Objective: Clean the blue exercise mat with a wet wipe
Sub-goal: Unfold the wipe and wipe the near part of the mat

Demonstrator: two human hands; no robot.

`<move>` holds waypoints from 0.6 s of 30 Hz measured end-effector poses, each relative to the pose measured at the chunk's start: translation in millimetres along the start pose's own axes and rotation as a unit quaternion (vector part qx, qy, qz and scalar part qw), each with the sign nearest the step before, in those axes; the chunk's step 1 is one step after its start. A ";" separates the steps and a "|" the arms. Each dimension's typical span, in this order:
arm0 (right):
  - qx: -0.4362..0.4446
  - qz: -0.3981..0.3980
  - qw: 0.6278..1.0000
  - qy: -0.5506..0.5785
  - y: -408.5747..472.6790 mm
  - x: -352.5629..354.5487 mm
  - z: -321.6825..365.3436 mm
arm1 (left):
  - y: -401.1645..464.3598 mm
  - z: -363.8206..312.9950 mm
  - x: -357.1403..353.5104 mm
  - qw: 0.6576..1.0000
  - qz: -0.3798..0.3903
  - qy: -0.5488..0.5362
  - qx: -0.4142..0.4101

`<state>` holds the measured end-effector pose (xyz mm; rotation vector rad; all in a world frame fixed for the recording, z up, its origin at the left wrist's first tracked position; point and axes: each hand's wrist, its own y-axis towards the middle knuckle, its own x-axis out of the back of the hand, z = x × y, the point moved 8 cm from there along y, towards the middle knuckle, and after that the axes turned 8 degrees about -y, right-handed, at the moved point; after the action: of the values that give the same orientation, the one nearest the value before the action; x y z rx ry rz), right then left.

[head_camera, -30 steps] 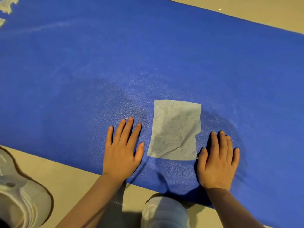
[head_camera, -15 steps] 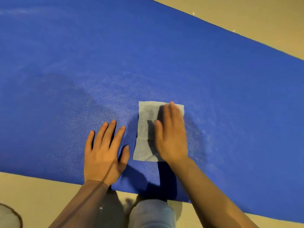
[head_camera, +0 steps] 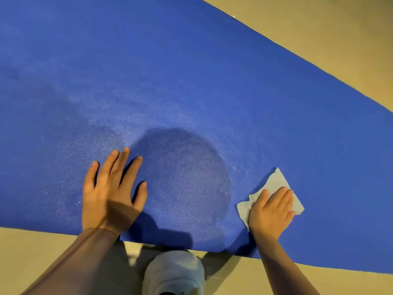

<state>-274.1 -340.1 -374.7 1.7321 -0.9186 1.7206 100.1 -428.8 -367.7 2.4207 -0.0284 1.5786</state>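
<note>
Blue mat: blue exercise mat [head_camera: 191, 81] is lying flat on the floor, filling most of the view; its surface is showing a fine pebbled grain, and its near edge is running along the bottom of the frame.
Sheen: a paler, speckled patch is spreading across the mat above and left of the left hand.
Shadow: a round dark shadow [head_camera: 182, 173] is falling on the mat between the two hands.
Wet wipe: wet wipe [head_camera: 276, 184] is lying on the mat near its near edge, at the right; it is a thin pale grey sheet, creased, with one pointed corner sticking out beyond the fingertips and a crumpled corner beside the thumb.
Right hand: right hand [head_camera: 270, 213] is pressing flat on the wipe, fingers straight and held together.
Left hand: left hand [head_camera: 110, 196] is resting palm down on the bare mat, fingers straight and spread apart, holding nothing.
Floor: smooth beige floor [head_camera: 340, 39] is showing beyond the far edge and under the near edge.
Knee: a knee in pale cloth [head_camera: 174, 271] is sitting at the mat's near edge, between the forearms.
</note>
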 end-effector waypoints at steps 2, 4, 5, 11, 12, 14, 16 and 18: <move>0.016 0.008 1.000 0.007 -15.2 -5.1 42.1 | 0.5 -1.0 0.5 1.000 -0.001 -0.004 0.003; 0.111 0.012 0.994 0.011 -39.9 -10.7 109.1 | 0.6 -1.7 0.8 1.000 -0.003 -0.008 0.001; 0.183 -0.005 0.983 0.011 -58.2 -9.9 147.6 | 0.4 -1.6 0.9 1.000 -0.006 -0.009 0.001; 0.563 -0.026 0.826 0.018 -108.8 0.8 254.6 | 1.6 0.8 2.0 0.999 -0.005 -0.037 0.008; 0.550 -0.023 0.834 0.031 -85.8 4.1 241.0 | 1.9 0.6 2.4 0.999 -0.003 -0.036 0.009; 0.461 0.001 0.887 0.016 -24.8 4.1 195.1 | 2.3 -0.9 2.6 0.999 -0.005 -0.037 0.008; 0.340 0.029 0.939 -0.038 35.5 1.8 123.6 | 1.5 -1.3 1.7 0.999 -0.004 -0.035 0.009; 0.216 0.050 0.972 -0.074 74.5 8.4 46.5 | 2.6 -1.7 1.8 1.000 0.001 -0.030 0.004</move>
<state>-302.3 -423.6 -375.8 2.1481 -0.7411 1.9894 98.9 -430.7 -364.8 2.4748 -0.0349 1.5095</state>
